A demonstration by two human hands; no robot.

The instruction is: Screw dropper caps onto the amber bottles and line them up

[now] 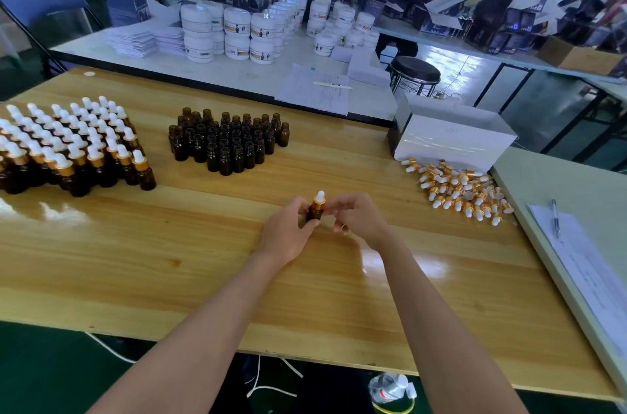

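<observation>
The small amber glass bottle [315, 212] is held upright over the wooden tabletop [203, 261] at dead centre, clamped in the fingers [299, 207] of the left hand [288, 232]. Its white-bulbed gold dropper cap [319, 198] is pinched by the right hand [360, 220]. Cross-threading is risked if it's twisted on tilted, and the capped rows [68, 148] at 10 o'clock could get knocked over, tbh.

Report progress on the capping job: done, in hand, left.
Done: a large block of capped bottles stands in rows at far left. In hand: the left hand holds one amber bottle while the right hand pinches its dropper cap. Left: a cluster of uncapped bottles at centre, plus a pile of loose caps on the right.
</observation>
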